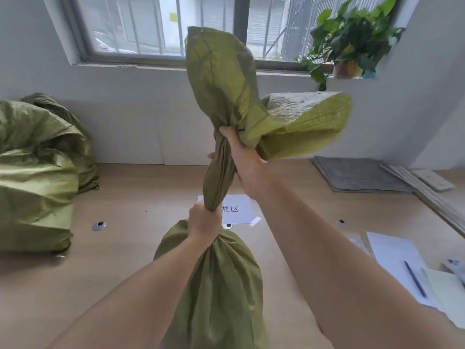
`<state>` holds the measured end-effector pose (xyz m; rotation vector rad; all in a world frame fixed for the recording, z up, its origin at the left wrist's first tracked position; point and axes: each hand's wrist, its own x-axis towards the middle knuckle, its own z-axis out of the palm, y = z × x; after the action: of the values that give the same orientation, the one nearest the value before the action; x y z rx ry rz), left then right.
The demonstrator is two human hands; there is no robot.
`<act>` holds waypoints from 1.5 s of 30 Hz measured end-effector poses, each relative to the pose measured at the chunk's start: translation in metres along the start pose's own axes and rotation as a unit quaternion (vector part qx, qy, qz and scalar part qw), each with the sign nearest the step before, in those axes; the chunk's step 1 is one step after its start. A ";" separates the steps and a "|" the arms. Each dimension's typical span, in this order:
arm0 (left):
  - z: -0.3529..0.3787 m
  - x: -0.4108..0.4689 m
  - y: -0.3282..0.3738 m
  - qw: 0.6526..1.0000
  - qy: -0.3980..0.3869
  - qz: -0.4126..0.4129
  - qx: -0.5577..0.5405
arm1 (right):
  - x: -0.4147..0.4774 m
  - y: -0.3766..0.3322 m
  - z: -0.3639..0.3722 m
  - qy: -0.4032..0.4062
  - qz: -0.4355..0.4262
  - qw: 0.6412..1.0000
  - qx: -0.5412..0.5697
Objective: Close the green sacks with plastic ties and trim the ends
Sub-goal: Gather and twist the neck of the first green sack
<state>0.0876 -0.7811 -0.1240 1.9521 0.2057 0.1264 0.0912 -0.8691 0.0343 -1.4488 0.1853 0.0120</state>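
Green woven sack (pixel 216 285) stands upright on the table (pixel 113 273), its twisted neck running straight up and flaring open above. The left hand (pixel 203 222) clenches the neck's base; the right hand (pixel 240 153), arm raised, grips it higher.

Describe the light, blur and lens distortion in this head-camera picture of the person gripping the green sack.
Head view: daylight from the window backlights the green sack, its raised top glowing paler; the top's right flap is motion-blurred, while the left hand and right hand on the neck look sharp; the wide lens bends the window frame.
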 end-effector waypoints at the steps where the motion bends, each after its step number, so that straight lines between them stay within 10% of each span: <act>1: 0.002 -0.001 0.000 1.000 0.012 -0.003 0.014 | -0.001 0.002 -0.008 0.020 -0.002 1.000 -0.009; 31: 0.234 -0.200 0.053 0.983 0.030 -0.016 0.179 | -0.150 0.174 -0.304 0.293 0.036 0.948 -0.117; 45: 0.393 -0.225 0.034 0.957 0.077 -0.049 0.277 | -0.111 0.322 -0.486 0.132 0.189 0.923 -0.307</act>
<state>-0.0569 -1.1959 -0.2401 2.4866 0.4805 0.1689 -0.1146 -1.2970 -0.3211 -2.0171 0.7352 0.2070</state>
